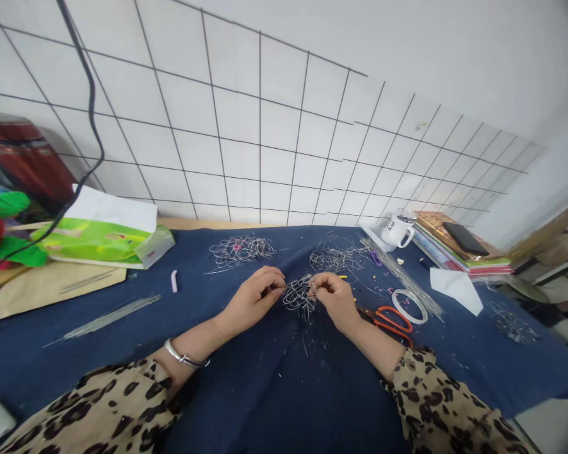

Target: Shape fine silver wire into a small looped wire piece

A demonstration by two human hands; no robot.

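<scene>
My left hand (254, 296) and my right hand (335, 297) meet over a dark blue cloth (274, 391) and both pinch a small tangled piece of thin silver wire (299, 296) between them. Fingers of both hands are curled closed on the wire's edges. A silver bangle (183, 357) circles my left wrist. Both sleeves are leopard print.
Two more wire tangles (240, 249) (337, 257) lie farther back. Orange-handled scissors (392, 321) and a tape roll (409, 306) sit right of my right hand, with a bundle of straight wires (404, 277), a white mug (397, 232), stacked books (459, 249). A green tissue pack (101, 236) is left.
</scene>
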